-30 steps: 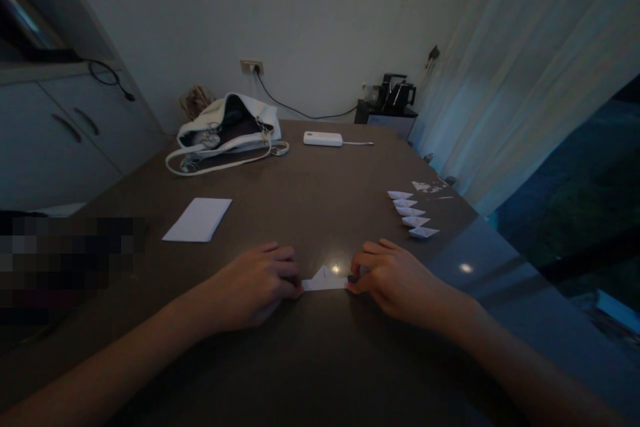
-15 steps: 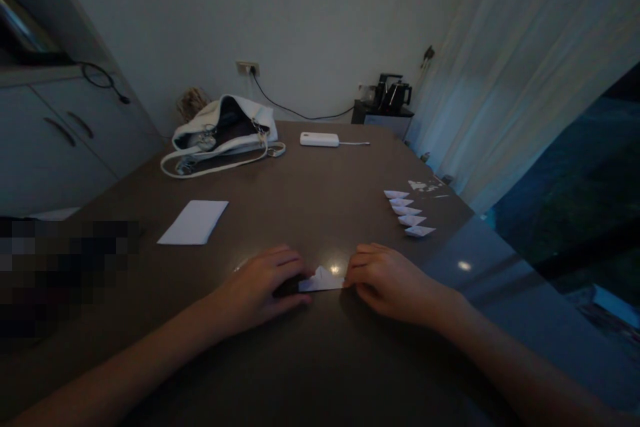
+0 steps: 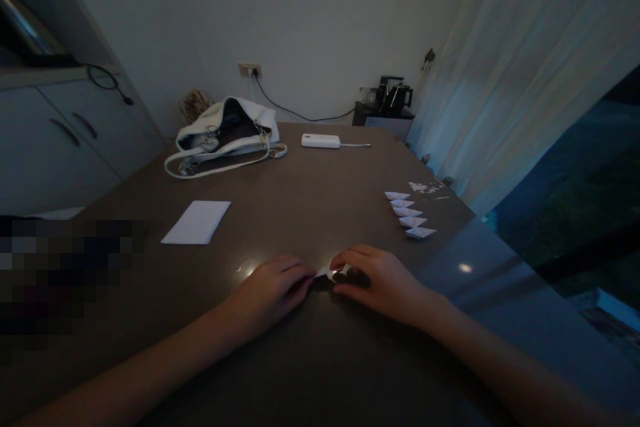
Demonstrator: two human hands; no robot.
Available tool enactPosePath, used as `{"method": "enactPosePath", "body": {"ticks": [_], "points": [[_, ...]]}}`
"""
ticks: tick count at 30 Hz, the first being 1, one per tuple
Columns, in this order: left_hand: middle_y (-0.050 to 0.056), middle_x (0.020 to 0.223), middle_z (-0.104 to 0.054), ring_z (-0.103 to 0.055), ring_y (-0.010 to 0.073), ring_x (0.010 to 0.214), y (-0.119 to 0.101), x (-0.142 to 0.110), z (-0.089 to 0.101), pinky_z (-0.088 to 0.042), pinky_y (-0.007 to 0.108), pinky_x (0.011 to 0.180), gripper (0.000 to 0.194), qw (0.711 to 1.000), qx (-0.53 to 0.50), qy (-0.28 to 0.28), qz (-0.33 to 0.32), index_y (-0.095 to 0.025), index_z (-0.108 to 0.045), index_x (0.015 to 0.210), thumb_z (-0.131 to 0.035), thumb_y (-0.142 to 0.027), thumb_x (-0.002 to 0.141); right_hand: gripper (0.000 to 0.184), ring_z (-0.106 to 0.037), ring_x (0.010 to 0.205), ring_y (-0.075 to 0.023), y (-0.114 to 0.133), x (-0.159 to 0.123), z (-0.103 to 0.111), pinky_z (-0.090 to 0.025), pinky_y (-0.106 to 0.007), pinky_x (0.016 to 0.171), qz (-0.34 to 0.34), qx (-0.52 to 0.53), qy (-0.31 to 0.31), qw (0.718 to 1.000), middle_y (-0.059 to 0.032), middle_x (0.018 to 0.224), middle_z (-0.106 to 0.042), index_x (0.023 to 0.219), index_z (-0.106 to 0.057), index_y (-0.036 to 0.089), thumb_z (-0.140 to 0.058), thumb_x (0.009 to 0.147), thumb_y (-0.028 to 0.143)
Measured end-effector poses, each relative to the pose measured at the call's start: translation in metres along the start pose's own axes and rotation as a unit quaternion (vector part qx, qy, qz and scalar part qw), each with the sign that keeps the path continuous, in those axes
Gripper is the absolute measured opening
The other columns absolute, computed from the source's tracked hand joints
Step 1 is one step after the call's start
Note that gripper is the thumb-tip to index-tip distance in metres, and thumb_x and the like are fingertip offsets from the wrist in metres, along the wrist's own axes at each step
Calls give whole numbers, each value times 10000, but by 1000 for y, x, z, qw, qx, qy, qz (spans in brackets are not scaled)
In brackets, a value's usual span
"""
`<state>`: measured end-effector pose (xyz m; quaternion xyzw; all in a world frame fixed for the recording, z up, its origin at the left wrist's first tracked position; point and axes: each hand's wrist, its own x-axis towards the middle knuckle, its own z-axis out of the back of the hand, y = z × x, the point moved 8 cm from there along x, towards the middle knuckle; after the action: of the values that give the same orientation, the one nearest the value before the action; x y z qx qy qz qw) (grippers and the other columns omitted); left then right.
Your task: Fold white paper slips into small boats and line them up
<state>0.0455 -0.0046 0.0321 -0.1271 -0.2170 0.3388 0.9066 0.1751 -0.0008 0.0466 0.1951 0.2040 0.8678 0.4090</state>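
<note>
A small piece of folded white paper (image 3: pixel 324 272) is between my hands, just above the brown table, and mostly covered by fingers. My left hand (image 3: pixel 274 288) pinches its left end between thumb and fingers. At the right end is my right hand (image 3: pixel 377 280), thumb and index finger parted around a gap. Its index fingertip meets or nearly meets the paper; I cannot tell which. To the right, several small folded paper boats (image 3: pixel 410 221) lie in a slanting row. A stack of white paper sheets (image 3: pixel 197 222) rests on the left.
A white handbag (image 3: pixel 230 133) with its strap lies at the back left of the table (image 3: pixel 300 193). Near the far edge is a white power bank (image 3: pixel 321 141) with a short cable. White paper scraps (image 3: pixel 424 187) lie beyond the boats. A black kettle (image 3: pixel 399 97) stands behind.
The folded paper lay flat showing a pointed top; now it is tilted and less of it shows. My right hand has moved left, its thumb and index finger parting. My left fingers have closed together.
</note>
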Motion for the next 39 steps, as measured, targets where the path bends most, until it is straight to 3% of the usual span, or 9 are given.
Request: {"method": "enactPosePath", "body": {"ticks": [3,7,11,18,21,27,32,35,39], "points": [[61,824,-676,-625,160,733,1,1,3,-486,257,659,200,995,-83,13,53,-141,-663,936,-477,-157,865,84,-559,679,-123,-5,2,0,-415,-225,627,-18,86,-44,995,-14,781,-623,894,-641,162,-630,832,217],[30,774,-692,-631,150,685,6,0,-4,-473,246,614,176,954,-253,34,155,-149,-675,874,-531,-250,860,142,-556,621,-109,-14,4,-9,-421,-214,581,-77,253,-41,964,3,684,-606,814,-643,145,-611,844,280],[27,770,-694,-632,142,674,11,-2,-19,-491,256,620,204,868,-445,43,216,-137,-665,886,-602,-321,826,205,-557,568,-93,-18,5,-23,-431,-206,548,-119,386,-13,915,12,637,-604,790,-641,136,-645,810,339],[28,778,-705,-679,160,723,8,-6,-38,-525,295,688,309,697,-668,49,254,-153,-608,873,-736,-393,727,276,-507,443,-58,-18,5,-32,-413,-174,441,-155,496,-24,854,43,559,-585,755,-612,146,-717,729,400],[32,784,-712,-689,157,741,4,-7,-40,-524,288,709,285,660,-708,53,246,-151,-596,872,-739,-360,741,273,-544,456,-66,-15,4,-34,-442,-178,456,-154,519,-20,841,29,575,-618,771,-614,141,-719,733,390],[26,811,-724,-683,132,761,6,-7,-42,-505,275,756,222,655,-712,49,250,-145,-639,831,-756,-304,728,222,-630,552,-93,-12,4,-35,-499,-195,532,-142,541,-43,828,6,665,-664,796,-572,151,-719,748,311],[4,763,-710,-663,123,739,9,-7,-40,-487,255,734,253,685,-672,32,279,-146,-650,783,-792,-322,670,263,-642,613,-113,-11,1,-29,-538,-243,590,-126,532,-100,831,20,743,-633,749,-498,179,-743,724,271],[-4,755,-698,-648,126,710,12,-8,-39,-484,257,696,272,698,-652,24,296,-146,-638,762,-806,-320,639,222,-639,641,-121,-9,0,-29,-535,-246,616,-140,498,-91,851,7,730,-636,773,-564,164,-746,719,281],[-13,764,-676,-624,124,698,14,-7,-34,-476,254,690,238,741,-611,15,279,-142,-630,721,-805,-274,629,242,-628,660,-117,-7,0,-29,-518,-234,635,-147,496,-79,852,2,731,-646,785,-598,155,-781,675,270]]}}
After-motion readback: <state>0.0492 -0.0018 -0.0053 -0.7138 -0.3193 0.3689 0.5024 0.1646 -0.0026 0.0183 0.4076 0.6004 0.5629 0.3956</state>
